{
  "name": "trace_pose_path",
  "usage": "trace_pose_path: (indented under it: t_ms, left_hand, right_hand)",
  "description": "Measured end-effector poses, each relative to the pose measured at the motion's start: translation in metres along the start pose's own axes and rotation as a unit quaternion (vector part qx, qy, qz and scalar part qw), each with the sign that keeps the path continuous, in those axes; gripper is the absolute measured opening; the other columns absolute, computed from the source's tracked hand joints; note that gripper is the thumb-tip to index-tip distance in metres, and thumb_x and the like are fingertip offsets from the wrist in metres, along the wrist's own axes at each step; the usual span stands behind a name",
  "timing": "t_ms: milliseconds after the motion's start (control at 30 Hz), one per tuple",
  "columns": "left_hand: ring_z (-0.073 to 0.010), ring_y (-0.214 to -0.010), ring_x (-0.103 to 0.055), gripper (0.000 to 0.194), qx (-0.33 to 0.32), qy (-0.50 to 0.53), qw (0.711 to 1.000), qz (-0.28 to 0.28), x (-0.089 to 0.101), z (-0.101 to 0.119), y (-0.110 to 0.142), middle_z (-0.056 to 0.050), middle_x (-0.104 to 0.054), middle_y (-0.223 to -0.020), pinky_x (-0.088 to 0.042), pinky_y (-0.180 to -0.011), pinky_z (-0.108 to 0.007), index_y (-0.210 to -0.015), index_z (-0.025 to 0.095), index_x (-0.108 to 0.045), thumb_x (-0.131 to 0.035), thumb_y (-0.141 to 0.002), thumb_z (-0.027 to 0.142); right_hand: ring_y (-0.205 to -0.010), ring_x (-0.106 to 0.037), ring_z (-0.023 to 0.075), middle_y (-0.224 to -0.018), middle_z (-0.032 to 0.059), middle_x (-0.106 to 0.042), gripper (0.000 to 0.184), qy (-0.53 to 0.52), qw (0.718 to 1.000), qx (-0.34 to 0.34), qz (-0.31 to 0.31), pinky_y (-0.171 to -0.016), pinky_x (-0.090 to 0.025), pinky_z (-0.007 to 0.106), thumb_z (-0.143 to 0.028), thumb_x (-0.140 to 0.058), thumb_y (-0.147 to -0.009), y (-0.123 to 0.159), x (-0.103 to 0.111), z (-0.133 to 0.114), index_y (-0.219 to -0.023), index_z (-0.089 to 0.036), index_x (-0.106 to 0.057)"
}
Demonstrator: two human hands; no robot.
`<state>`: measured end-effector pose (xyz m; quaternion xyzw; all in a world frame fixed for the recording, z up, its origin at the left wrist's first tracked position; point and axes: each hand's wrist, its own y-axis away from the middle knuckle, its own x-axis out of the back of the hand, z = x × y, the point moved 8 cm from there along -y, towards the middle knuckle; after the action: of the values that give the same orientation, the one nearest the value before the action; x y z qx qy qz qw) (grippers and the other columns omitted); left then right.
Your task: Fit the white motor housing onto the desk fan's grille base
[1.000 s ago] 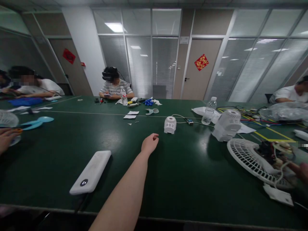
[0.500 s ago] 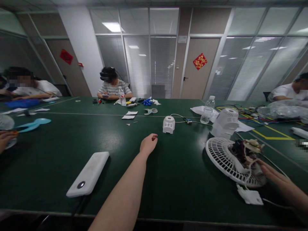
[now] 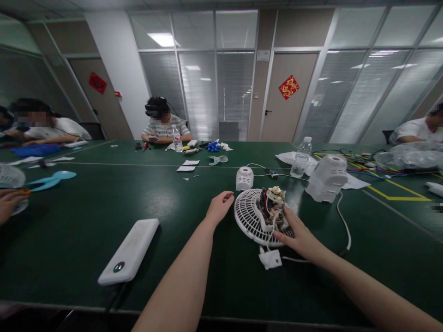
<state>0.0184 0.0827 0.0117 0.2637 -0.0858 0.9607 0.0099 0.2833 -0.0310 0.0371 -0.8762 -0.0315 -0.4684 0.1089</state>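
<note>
My right hand [image 3: 304, 236] grips the right side of a round white fan grille [image 3: 247, 216], its thumb towards the front and its fingers beside the motor assembly. That assembly [image 3: 272, 207], with exposed wires, sits on the grille. A small white switch piece [image 3: 270, 259] hangs from it by a cord in front. Just off the grille's left edge is my left hand [image 3: 220, 207], fingers loosely bent, thumb apart, holding nothing. Behind the grille stands a small white vented cover [image 3: 245, 179]; a larger white fan housing [image 3: 327, 179] stands to the right.
A white power bank [image 3: 129, 251] lies at the front left of the green table. A clear bottle [image 3: 302, 159], papers and a small circuit board [image 3: 273, 174] are further back. Co-workers sit around the table; one's hand [image 3: 12, 203] shows at the left edge.
My right hand has brought the fan grille, with motor and switch piece, from the right to the middle. The left hand has shifted slightly right, its thumb now further from the fingers.
</note>
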Motion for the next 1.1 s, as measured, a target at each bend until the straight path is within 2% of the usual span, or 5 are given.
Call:
trace_pose_path:
  t_ms: [167,333,700,900,1100]
  left_hand:
    - [-0.0194,-0.104,-0.063,0.031,-0.002,0.019,1.0,0.012,0.003,-0.005,-0.007,-0.004,-0.066,-0.12,-0.05,-0.092,-0.03,-0.116,0.024,-0.064,-0.054,-0.089,0.035]
    - [-0.0211,-0.115,-0.057,0.034,-0.005,0.024,0.999,0.035,0.005,-0.008,-0.01,-0.006,-0.061,-0.127,-0.042,-0.101,-0.032,-0.118,0.022,-0.062,-0.058,-0.086,0.033]
    - [-0.0255,-0.123,-0.053,0.043,0.0,0.056,0.997,0.05,0.005,-0.009,-0.009,-0.01,-0.058,-0.131,-0.038,-0.105,-0.039,-0.121,0.022,-0.059,-0.062,-0.083,0.041]
    - [-0.0283,-0.122,-0.054,0.071,0.037,0.153,0.987,-0.035,-0.004,-0.01,-0.005,-0.012,-0.043,-0.147,-0.046,-0.099,-0.04,-0.138,0.026,-0.042,-0.069,-0.077,0.05]
    - [-0.0306,-0.131,-0.046,0.077,0.027,0.172,0.984,-0.049,-0.005,-0.012,-0.005,-0.011,-0.039,-0.149,-0.037,-0.109,-0.044,-0.137,0.028,-0.043,-0.075,-0.071,0.05]
  right_hand:
    - [-0.134,-0.04,0.0336,-0.147,0.0077,-0.042,0.07,-0.042,0.998,0.031,-0.03,-0.112,-0.031,0.052,-0.052,-0.057,-0.078,-0.032,-0.011,-0.011,-0.14,-0.021,-0.048]
    - [-0.107,-0.063,0.0261,-0.108,0.0044,-0.07,0.037,-0.099,0.989,0.037,0.099,-0.1,-0.046,0.045,-0.023,-0.042,-0.08,-0.085,0.029,0.006,-0.104,-0.021,-0.07]
    - [-0.134,-0.04,0.0302,-0.141,0.0097,-0.048,0.08,-0.11,0.986,0.11,0.062,-0.11,-0.034,0.047,-0.028,-0.081,-0.058,-0.241,-0.026,-0.006,-0.132,-0.023,-0.053]
    - [-0.116,-0.055,0.0314,-0.125,0.0093,-0.059,0.073,-0.134,0.982,0.114,0.065,-0.1,-0.044,0.047,-0.029,-0.086,-0.049,-0.251,-0.036,-0.004,-0.117,-0.022,-0.061]
    - [-0.109,-0.057,0.0303,-0.127,0.0147,-0.053,0.08,-0.189,0.958,0.053,0.21,-0.097,-0.045,0.051,-0.039,-0.08,-0.06,-0.216,0.012,0.016,-0.13,-0.019,-0.049]
